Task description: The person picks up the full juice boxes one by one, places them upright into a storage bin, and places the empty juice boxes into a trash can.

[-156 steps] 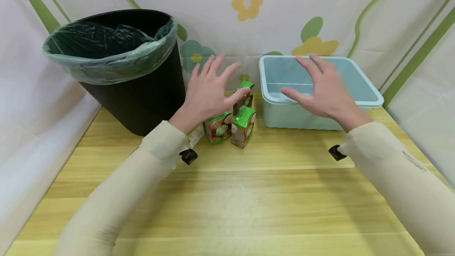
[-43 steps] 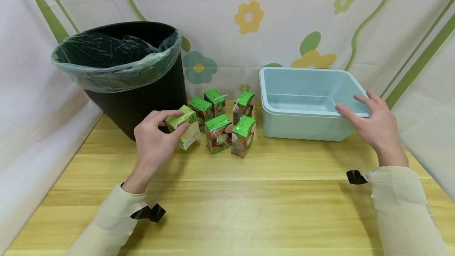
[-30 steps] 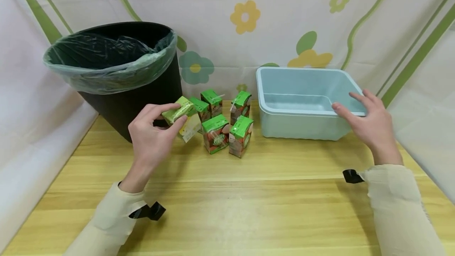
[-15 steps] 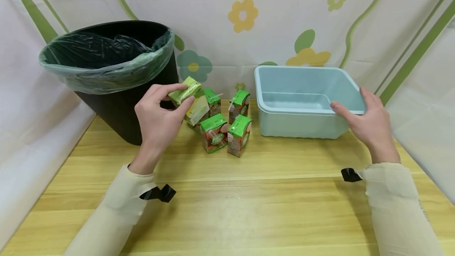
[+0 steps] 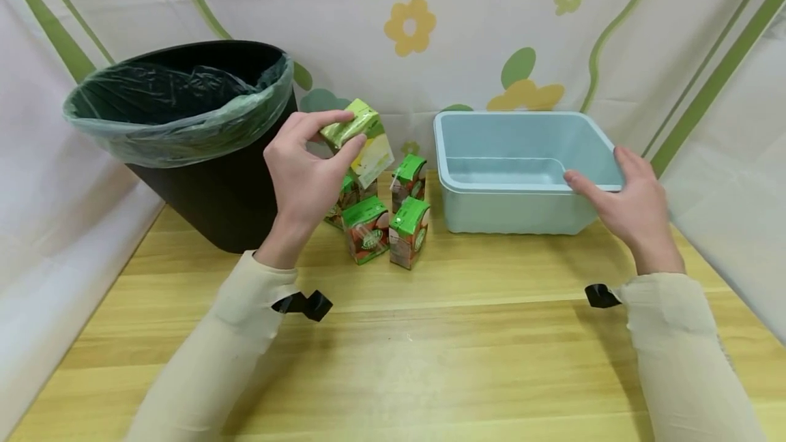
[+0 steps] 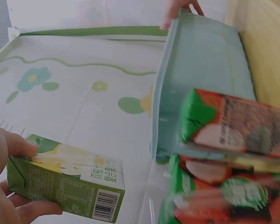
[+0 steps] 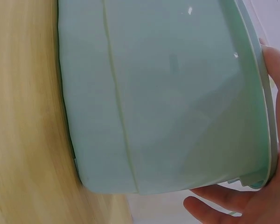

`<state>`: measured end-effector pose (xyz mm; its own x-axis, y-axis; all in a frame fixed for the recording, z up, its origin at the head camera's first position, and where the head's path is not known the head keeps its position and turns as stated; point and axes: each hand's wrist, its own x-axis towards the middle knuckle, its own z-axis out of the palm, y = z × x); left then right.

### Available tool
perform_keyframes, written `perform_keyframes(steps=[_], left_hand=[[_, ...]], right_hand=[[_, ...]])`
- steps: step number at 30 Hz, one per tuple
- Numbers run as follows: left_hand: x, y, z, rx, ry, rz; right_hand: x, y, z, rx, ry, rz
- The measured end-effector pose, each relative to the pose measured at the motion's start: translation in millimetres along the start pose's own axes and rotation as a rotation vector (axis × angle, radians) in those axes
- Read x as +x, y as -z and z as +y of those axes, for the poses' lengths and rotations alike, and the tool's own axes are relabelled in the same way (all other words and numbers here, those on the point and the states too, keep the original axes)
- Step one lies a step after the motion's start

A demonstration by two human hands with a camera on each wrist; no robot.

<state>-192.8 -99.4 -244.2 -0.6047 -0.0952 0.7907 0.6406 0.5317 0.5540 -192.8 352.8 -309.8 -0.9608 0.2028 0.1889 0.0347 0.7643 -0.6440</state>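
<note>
My left hand pinches a light green and yellow juice carton by its top end, thumb on one side and fingers on the other. The carton is tilted and raised off the table, above the other cartons. Its printed side and barcode show in the left wrist view, where the carton points away from the palm. My right hand grips the front right corner of a light blue plastic bin. The thumb lies over the rim and the fingers are along the outer side. Nothing shows inside the bin.
Several red-brown juice cartons with green tops stand grouped between the bin and a black trash can. The can has a translucent green liner. A wooden table carries everything; a flowered cloth hangs behind.
My left hand has picked up the green-yellow carton and lifted it up and to the right, over the others. My right hand has closed onto the bin's corner.
</note>
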Motion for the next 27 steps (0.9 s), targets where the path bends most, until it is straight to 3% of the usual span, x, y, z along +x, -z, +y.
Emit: perform_keyframes(steps=[8, 18, 27], left_hand=[[17.6, -22.0, 7.8, -0.082, 0.096, 0.019], [32.1, -52.2, 18.7, -0.174, 0.256, -0.056], [34.8, -74.6, 28.7, -0.235, 0.293, -0.09]], right_hand=[[1.1, -1.7, -1.3, 0.001, 0.003, -0.001], [0.3, 0.9, 1.9, 0.0, 0.002, 0.013], [0.8, 0.4, 0.6, 0.023, 0.002, 0.003]])
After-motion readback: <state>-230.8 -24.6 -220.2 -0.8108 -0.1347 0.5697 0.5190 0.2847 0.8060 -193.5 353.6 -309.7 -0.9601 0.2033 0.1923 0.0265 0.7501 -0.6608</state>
